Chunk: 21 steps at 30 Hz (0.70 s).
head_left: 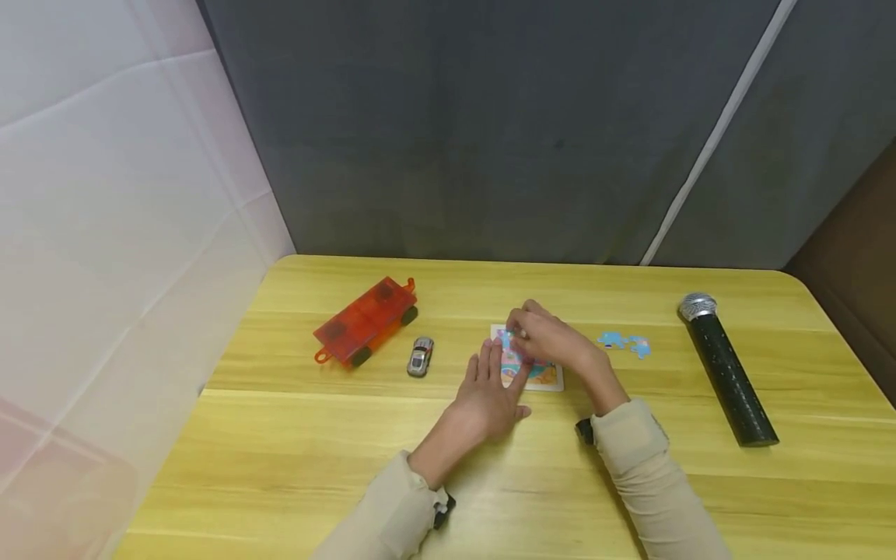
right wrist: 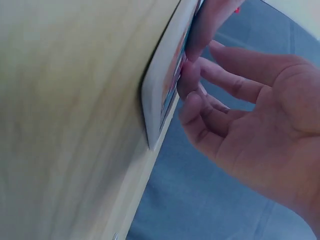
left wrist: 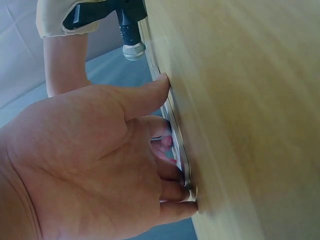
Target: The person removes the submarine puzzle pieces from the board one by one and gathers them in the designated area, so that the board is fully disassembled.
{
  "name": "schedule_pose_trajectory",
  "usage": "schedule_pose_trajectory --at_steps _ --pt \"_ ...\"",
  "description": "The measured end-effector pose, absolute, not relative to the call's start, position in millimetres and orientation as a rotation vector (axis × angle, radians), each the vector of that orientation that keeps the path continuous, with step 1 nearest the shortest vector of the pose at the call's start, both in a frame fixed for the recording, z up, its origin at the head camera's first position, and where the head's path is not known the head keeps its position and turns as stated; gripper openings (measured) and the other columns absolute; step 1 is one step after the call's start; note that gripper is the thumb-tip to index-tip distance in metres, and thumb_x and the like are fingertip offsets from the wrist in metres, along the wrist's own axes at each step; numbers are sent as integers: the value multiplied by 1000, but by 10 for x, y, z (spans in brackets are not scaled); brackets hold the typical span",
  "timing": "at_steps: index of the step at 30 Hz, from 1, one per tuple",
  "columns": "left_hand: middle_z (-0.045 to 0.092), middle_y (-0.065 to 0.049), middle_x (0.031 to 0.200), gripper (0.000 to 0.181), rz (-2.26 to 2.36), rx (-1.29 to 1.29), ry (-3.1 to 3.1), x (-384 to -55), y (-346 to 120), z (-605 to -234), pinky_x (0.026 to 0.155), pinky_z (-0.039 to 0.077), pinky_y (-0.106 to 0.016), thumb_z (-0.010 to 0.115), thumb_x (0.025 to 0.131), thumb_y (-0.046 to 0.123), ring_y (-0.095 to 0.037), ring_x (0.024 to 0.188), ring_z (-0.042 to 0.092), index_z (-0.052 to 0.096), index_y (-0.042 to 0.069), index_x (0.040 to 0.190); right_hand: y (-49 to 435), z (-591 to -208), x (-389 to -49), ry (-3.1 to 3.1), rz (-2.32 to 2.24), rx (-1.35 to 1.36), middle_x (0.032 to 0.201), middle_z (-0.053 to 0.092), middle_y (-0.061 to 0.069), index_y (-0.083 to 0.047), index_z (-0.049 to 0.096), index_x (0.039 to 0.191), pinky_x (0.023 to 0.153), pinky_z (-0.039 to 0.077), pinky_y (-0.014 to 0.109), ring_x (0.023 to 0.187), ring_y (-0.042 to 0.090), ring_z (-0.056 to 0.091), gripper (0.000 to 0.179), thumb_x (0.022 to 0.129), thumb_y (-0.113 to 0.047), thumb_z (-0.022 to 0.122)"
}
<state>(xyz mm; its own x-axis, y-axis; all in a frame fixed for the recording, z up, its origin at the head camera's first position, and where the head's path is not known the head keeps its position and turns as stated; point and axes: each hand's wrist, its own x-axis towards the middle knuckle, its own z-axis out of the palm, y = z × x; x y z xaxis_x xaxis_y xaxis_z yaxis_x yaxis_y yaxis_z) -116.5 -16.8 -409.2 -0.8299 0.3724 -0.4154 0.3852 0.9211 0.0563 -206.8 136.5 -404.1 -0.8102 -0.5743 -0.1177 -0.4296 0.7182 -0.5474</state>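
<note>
On the jigsaw board: left hand, fingers extended; right hand curled, grasp unclear. Loose jigsaw pieces right of board.

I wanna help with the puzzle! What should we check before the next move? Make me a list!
1. Puzzle lying on the table: ok.
2. Left hand touching the puzzle: ok, its fingers reach onto the near left part.
3. Right hand pinching a piece: cannot tell, its own fingers hide what is under them.
4. All pieces in the puzzle: not ok, some blue pieces lie on the table to its right.
5. Car and mic out of the way: ok, one left and one right, both apart from the puzzle.
</note>
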Motion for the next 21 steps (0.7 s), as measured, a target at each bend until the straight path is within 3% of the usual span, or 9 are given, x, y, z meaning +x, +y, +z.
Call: schedule_pose_trajectory --at_steps 4,16,21 --pt "-1 -27 183 73 -49 546 2655 -1171 -170 -4100 139 14 -50 43 116 54 -40 172 -1 14 29 178 1300 -4038 -2027 2676 -694 -726 125 58 18 6 66 127 89 58 42 97 26 60 21 110 -7 64" --pt "-2 -26 183 72 -48 529 2636 -1172 -164 -4094 140 13 -49 41 117 53 -39 172 -3 13 30 179 1233 -4043 -2009 2768 -680 -738 119 65 18 8 69 125 89 59 41 94 26 59 20 109 0 62" --pt "-2 -27 183 71 -61 539 2636 -1185 -164 -4136 140 12 -49 39 117 54 -40 172 -3 14 30 178 1173 -4052 -1993 2803 -715 -696 109 65 12 2 69 115 79 57 37 88 22 58 9 109 -4 65"
